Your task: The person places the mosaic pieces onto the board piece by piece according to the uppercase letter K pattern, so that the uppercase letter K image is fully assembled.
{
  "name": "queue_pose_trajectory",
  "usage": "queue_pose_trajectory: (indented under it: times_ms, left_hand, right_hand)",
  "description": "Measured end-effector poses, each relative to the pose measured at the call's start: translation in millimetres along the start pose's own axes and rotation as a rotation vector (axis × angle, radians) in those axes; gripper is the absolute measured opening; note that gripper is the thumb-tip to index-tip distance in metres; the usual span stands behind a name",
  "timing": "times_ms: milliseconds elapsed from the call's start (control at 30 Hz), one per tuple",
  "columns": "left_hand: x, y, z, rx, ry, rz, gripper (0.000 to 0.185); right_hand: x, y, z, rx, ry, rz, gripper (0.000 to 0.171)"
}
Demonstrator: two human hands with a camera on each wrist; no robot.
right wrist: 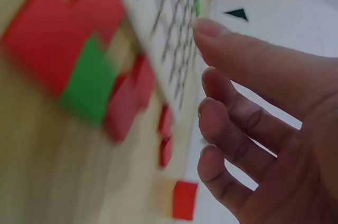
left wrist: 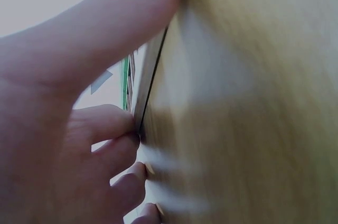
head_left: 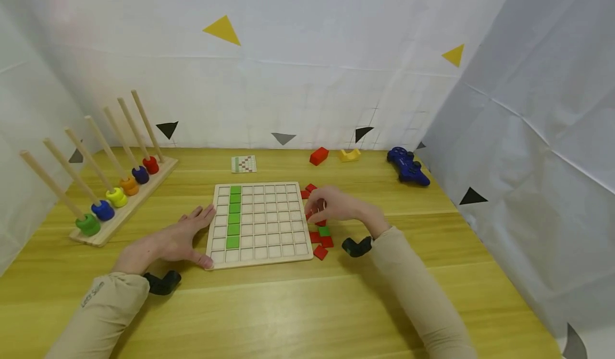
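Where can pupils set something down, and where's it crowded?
Bare yellow wood-grain tabletop: in front of the flat wooden grid board, between the beige sleeves; also between the right sleeve and blue game controller. Square red and green tiles crowd the board's right edge.

Your desk [head_left: 269, 316] looks wood-grained with a soft sheen; your board [head_left: 259, 228] at eleven o'clock, matt wood; the controller [head_left: 407, 166] at one o'clock, smooth plastic.

wooden grid board [head_left: 274, 223]: flat | six green tiles [head_left: 234, 218]: second column | red tiles [head_left: 320, 252]: loose, board's right
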State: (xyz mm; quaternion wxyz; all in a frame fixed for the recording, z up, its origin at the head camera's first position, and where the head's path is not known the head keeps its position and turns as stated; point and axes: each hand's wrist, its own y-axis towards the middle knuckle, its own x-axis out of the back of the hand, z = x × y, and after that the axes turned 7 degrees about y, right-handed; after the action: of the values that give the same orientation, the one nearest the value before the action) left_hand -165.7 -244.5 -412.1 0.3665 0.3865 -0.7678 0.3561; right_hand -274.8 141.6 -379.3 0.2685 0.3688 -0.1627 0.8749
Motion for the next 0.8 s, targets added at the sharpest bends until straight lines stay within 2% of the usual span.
queue_pose_trajectory:
  times_ms: [200,333,500,800]
  left_hand:
    - [-0.7,-0.1,0.2,0.005,0.010,0.001,0.128]
    - [-0.9,-0.9,0.6,0.006,0.013,-0.005,0.128]
    - [-1.0,-1.6,1.3,-0.007,0.008,-0.014,0.129]
    - [-1.1,-1.0,1.3,-0.009,0.001,-0.010,0.128]
  right_hand:
    - [3.2,-22.9,-23.0,0.009,-0.016,-0.018,0.010]
    - [2.9,-31.6,-29.9,-0.035,0.015,-0.013,0.012]
    - [0.3,-33.4,-34.6,-0.081,0.045,-0.001,0.012]
    - [-5.5,-31.3,-35.3,-0.092,0.017,0.031,0.013]
